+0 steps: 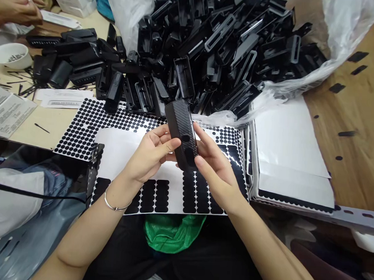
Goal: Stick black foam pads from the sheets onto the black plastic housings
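A black plastic housing with a carbon-fibre pattern (179, 120) is held tilted between my two hands. Two round black spots show near its lower end. My left hand (156, 151) grips its left side, thumb on the front face. On the right side, my right hand (215, 167) closes round the lower edge with the thumb near the bottom corner. Below the hands lies a white sheet of black oblong stickers (162, 197), with several rows peeled to bare white. Behind it is a sheet of black round dots (80, 129).
A large heap of black plastic parts (218, 40) in clear plastic (335, 43) fills the back. Stacked sticker sheets (294, 142) lie at right. At left are a white bowl (11, 56), folded cartons (9, 110) and another person's hands (16, 7).
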